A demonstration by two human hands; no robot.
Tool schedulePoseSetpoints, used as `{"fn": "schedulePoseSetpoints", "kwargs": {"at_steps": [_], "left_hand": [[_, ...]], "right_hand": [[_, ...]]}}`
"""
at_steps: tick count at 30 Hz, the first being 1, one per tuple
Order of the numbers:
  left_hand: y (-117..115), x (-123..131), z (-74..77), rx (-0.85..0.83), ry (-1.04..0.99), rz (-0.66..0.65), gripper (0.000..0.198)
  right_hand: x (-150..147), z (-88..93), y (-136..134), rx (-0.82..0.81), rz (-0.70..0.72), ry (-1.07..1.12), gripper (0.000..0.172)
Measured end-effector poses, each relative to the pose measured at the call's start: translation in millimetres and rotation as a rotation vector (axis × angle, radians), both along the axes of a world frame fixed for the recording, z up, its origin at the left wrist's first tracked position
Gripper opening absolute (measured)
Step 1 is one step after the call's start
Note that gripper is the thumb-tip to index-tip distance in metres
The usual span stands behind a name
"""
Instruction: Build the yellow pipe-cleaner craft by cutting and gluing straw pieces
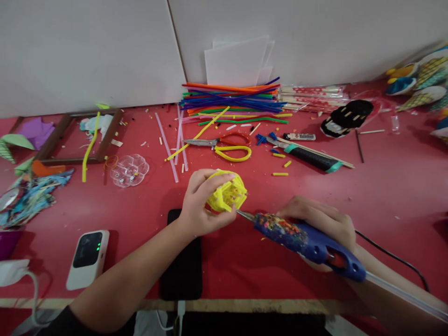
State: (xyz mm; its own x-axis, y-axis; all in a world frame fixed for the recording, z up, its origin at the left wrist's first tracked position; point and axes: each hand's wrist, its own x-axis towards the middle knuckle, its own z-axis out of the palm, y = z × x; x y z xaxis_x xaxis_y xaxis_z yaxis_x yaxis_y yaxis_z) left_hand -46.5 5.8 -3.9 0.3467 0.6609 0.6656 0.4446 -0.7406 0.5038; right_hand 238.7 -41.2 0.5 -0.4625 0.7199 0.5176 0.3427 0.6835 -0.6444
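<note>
Two bare hands over the red bench, midway along its front edge. Left hand: thumb and fingers clamped round a yellow openwork ball, held up off the surface. Palm hides the ball's left part from me; inside too tangled to make out. Right hand: wrapped on a blue glue gun, fingertips mostly behind the body, trigger out of sight, so can't tell if it's squeezed. Nozzle right by the ball's lower rim and the left thumb; touching or just short, can't tell. Clear glue stick out the gun's rear, far end cut off. Black phone at the front edge, partly under the left forearm. Scissors beyond the ball; coloured stems piled along the back edge. Black-and-teal tool right of the scissors, type unclear. Stuffed figures, back right corner, cropped.
</note>
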Motion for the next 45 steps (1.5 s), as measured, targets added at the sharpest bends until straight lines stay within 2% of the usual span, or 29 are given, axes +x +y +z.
{"fn": "schedulePoseSetpoints", "kwargs": {"at_steps": [5, 12, 21, 25, 40, 45], "left_hand": [[0, 0, -3.7, 0.040, 0.022, 0.049, 0.055], [-1, -1, -4.0, 0.112, 0.102, 0.071, 0.057], [-2, 1, -3.9, 0.130, 0.086, 0.093, 0.055], [-2, 2, -2.0, 0.149, 0.086, 0.090, 0.052], [-3, 1, -0.2, 0.164, 0.135, 0.126, 0.051], [-2, 0, -1.3, 0.169, 0.129, 0.129, 0.056]], "right_hand": [[1, -3.2, 0, 0.013, 0.016, -0.006, 0.035], [3, -7.7, 0, 0.024, -0.015, -0.045, 0.026], [-4, 12.4, 5, 0.089, -0.017, -0.117, 0.014], [-5, 13.8, 5, 0.078, -0.015, -0.119, 0.011], [-4, 10.8, 3, 0.077, -0.031, -0.114, 0.017], [-5, 11.1, 3, 0.088, -0.047, -0.111, 0.018]]}}
